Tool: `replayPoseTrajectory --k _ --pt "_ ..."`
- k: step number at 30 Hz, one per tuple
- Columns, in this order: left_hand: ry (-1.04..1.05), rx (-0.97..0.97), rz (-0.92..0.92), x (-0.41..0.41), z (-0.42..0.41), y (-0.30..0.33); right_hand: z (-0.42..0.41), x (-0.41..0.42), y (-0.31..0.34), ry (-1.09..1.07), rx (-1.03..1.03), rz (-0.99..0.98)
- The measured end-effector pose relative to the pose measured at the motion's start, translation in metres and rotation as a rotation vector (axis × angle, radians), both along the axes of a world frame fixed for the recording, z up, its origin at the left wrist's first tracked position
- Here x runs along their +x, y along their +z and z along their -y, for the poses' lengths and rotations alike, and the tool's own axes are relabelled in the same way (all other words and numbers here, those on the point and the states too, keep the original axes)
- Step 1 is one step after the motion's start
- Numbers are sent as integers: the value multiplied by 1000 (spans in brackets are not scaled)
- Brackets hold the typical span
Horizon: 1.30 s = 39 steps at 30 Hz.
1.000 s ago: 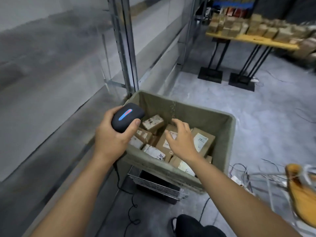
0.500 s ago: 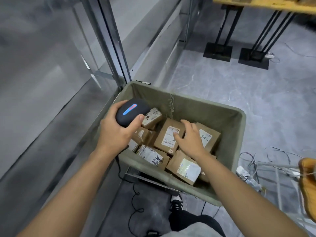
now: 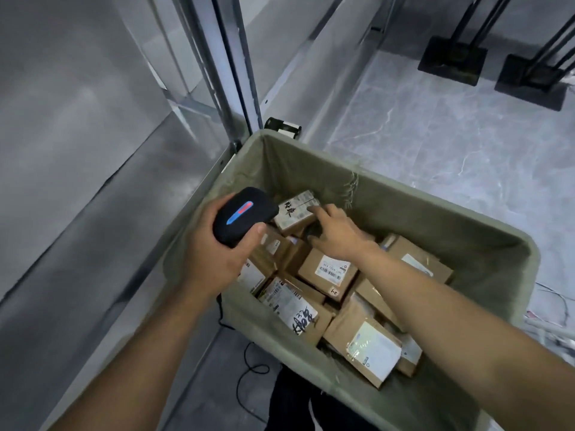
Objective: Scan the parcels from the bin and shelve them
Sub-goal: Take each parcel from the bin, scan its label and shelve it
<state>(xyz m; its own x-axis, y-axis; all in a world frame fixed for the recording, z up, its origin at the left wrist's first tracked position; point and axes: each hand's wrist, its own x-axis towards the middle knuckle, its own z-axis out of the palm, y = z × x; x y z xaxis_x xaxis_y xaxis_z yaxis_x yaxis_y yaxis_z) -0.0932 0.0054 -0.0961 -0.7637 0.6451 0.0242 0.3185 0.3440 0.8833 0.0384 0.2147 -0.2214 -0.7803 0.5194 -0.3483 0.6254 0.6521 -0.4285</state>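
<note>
Green fabric bin sits beside a metal rack post, loaded with brown cardboard parcels, most with white labels facing up, lying tilted and overlapping. One small parcel with black handwriting on its label leans against the far left corner of the bin, higher than the rest. Left hand grips a black scanner, fingers and thumb wrapped round its body, blue-red light strip on top; it hovers over the bin's left rim, just beside the small parcel. Right hand reaches into the bin, fingers loosely spread and fairly straight, fingertips touching the small parcel's right edge; looks like touch only, not a grip, though the underside is hidden. Black cable on the floor below the bin
</note>
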Motion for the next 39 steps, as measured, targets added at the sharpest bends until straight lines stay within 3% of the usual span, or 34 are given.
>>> replayPoseTrajectory --k 11,23,30,39 --pt "12 -35 110 -39 -33 -81 -65 -71 -84 247 75 133" --pt "4 -90 180 -50 -42 -100 -91 -103 -112 513 178 184" --pt "34 -57 208 -52 -40 -98 -92 -100 -108 514 183 168" --pt "50 -49 242 -50 -29 -71 -65 -68 -60 359 216 61"
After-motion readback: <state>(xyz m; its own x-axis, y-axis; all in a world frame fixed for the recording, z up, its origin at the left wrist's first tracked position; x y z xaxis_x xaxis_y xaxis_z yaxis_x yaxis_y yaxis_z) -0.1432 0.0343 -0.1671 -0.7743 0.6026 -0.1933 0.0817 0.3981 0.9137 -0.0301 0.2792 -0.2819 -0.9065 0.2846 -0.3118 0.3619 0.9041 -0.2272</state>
